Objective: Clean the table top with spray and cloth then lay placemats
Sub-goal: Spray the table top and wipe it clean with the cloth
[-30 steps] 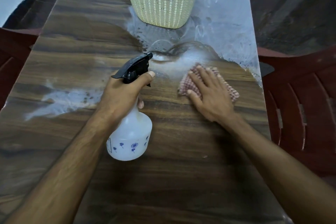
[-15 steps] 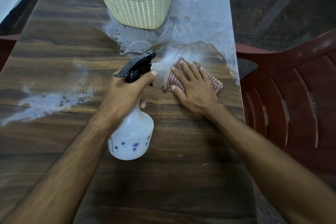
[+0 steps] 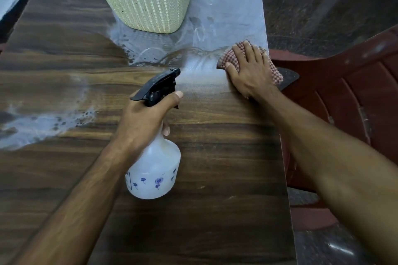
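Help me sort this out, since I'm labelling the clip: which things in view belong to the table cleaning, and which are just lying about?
In the job:
- spray bottle, gripped by the left hand
- checked cloth, pressed flat under the right hand
- table top, partly wet

Just there:
- cream basket standing on the far part of the table
- red chair beside the table's right edge

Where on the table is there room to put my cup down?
The near stretch of the table between the two forearms, below the spray bottle, is bare dry wood. The far left, beside the basket, is also bare. It is crowded at the right edge, where the right hand presses the cloth, and wet before the basket.
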`<state>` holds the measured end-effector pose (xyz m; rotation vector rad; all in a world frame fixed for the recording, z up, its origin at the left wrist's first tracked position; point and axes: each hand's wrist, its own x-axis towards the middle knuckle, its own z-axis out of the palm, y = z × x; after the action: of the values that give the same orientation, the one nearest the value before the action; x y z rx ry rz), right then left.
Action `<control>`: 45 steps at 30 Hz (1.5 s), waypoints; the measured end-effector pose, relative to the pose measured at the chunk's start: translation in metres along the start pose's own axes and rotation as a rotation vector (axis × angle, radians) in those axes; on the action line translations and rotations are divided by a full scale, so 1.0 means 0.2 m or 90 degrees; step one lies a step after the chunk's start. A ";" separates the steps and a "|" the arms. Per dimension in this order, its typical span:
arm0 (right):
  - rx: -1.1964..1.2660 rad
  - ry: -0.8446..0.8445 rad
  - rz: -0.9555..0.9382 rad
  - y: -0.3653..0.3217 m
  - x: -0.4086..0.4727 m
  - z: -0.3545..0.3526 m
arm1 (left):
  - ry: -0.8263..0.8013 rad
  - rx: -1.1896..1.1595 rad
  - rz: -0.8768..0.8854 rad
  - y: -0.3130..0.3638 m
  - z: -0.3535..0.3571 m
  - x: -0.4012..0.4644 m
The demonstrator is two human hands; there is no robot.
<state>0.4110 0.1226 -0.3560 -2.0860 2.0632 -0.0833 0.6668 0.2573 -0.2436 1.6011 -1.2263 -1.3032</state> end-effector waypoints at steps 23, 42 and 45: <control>0.368 -0.032 -0.028 -0.18 -0.16 -0.20 | 0.069 -0.032 0.010 0.08 -0.13 -0.36; 0.585 -0.181 -0.082 -0.29 -1.45 -0.39 | 0.093 -0.094 0.002 0.19 0.02 -1.07; 0.586 -0.168 -0.070 -0.29 -1.60 -0.42 | 0.077 -0.110 0.011 0.21 0.02 -1.20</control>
<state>0.4460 0.4315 -0.2308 -1.5089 1.3506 -0.6081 0.6445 0.4748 -0.1384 1.5186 -1.0234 -1.2460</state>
